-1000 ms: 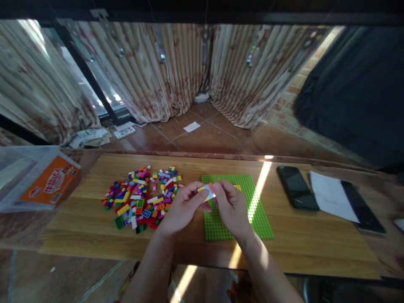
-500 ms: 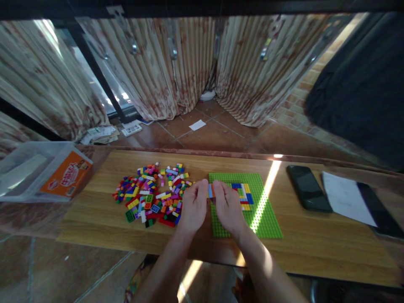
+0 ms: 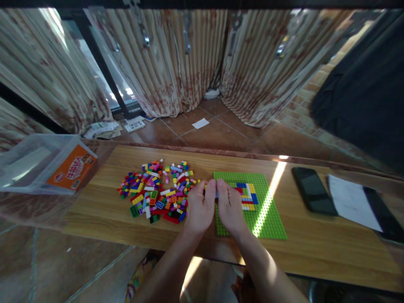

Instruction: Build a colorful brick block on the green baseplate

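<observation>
With left hand (image 3: 199,206) and right hand (image 3: 231,207) pinched closed around mostly hidden bricks (image 3: 216,195), could fumble them onto the green board (image 3: 271,229) if pressed askew.

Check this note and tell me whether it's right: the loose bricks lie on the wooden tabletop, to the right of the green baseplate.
Wrong side: in the head view, the loose bricks lie to the left of the green baseplate. They do lie on the wooden tabletop.
</observation>
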{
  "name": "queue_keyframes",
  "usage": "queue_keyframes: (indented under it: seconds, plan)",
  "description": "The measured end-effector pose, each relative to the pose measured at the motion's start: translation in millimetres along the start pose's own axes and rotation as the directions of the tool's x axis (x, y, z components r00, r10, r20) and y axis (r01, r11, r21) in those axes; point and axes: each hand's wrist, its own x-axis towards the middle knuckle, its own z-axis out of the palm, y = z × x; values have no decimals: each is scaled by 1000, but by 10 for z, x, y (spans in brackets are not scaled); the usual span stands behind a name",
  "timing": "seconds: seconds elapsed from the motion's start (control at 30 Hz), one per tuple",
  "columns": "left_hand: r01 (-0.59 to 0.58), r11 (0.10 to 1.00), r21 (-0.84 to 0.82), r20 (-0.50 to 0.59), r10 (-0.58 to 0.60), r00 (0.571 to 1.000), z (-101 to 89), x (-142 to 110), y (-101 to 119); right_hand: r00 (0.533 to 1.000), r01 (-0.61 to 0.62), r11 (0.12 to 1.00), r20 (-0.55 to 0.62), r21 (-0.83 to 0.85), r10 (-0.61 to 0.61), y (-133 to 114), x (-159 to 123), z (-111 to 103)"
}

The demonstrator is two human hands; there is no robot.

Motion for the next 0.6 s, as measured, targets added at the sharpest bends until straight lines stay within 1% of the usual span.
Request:
queue_keyframes:
  seconds: [0.27,0.33,0.4,0.47,0.53,0.6]
  plan:
    - [7,1000,-30,-3,-7,1000,-8,-14,0,999,-15,999,-37,52,16,10,-8,26]
    - [14,998,-57,2,-14,1000,-10,-4,-19,999,-33,996,-38,79,36,26,-12,34]
    - [48,989,-139,31,-45,999,-13,11,-42,996,-85,986,-18,141,89,42,-18,43]
    - [112,960,-256,76,-96,992,-14,29,-57,990,-142,968,6,205,144,45,-22,52]
    - [194,909,-369,122,-159,980,-16,43,-49,980,-199,941,30,276,198,33,-19,61]
    - [270,843,-465,155,-223,962,-21,51,-16,963,-268,890,67,369,262,16,-8,70]
